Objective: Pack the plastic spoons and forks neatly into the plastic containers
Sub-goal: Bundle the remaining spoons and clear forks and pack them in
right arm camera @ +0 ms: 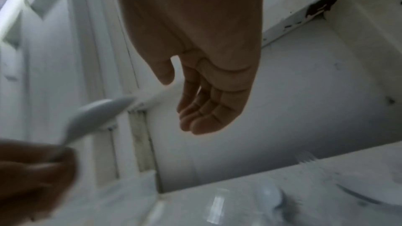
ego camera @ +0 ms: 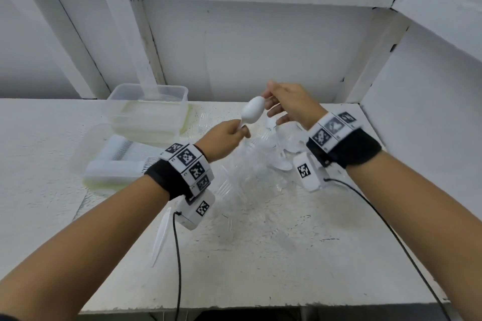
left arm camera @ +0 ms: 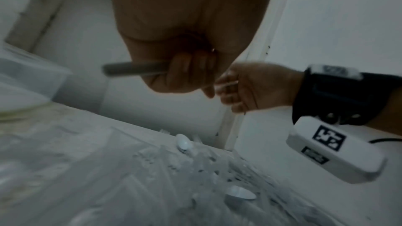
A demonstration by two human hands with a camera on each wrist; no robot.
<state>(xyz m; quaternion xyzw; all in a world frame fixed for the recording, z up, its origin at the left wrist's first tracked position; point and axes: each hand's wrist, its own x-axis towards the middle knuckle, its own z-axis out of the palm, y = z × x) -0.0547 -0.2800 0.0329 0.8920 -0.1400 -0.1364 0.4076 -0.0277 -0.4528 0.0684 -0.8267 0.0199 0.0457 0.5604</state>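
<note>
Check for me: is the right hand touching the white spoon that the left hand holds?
Apart. The right wrist view shows bare wall between the open right hand and the spoon gripped by the left hand.

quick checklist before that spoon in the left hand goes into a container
1. Left hand has a grip on the white spoon by its handle: ok.
2. Right hand free, fingers relaxed, holding nothing: ok.
3. Open container at back left ready to receive: ok.
4. Nearer container already holds rowed cutlery; room left: cannot tell.
5. Loose pile sorted: not ok, clear forks and white spoons mixed.
</note>
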